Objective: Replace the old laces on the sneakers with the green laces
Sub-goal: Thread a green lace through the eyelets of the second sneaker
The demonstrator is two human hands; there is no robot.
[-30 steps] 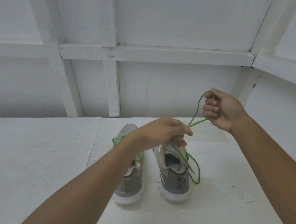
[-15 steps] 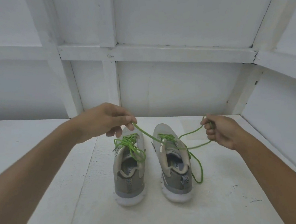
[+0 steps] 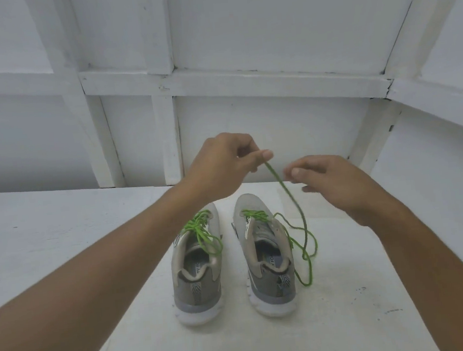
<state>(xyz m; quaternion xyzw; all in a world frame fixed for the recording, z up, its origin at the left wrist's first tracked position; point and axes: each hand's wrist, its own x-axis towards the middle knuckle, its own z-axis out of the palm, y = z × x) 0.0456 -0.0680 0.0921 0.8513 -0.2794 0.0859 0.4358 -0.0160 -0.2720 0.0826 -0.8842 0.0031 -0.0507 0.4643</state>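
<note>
Grey sneakers [image 3: 268,273], pair, heels nearest, on white surface [image 3: 62,248]. Loose green lace [image 3: 277,176] trails at right shoe's 3 o'clock, blurred higher up. Left grip [image 3: 221,165] pinches its end; right grip [image 3: 336,185] just beside the strand, fingers half-curled, contact indiscernible.

You can read only one fragment: the letters "Y FO" run along the insole [image 3: 198,268] of the left sneaker [image 3: 198,293], low in the centre of the frame. The right sneaker [image 3: 274,290] beside it shows the same letters in the same spot; the rest is hidden.
</note>
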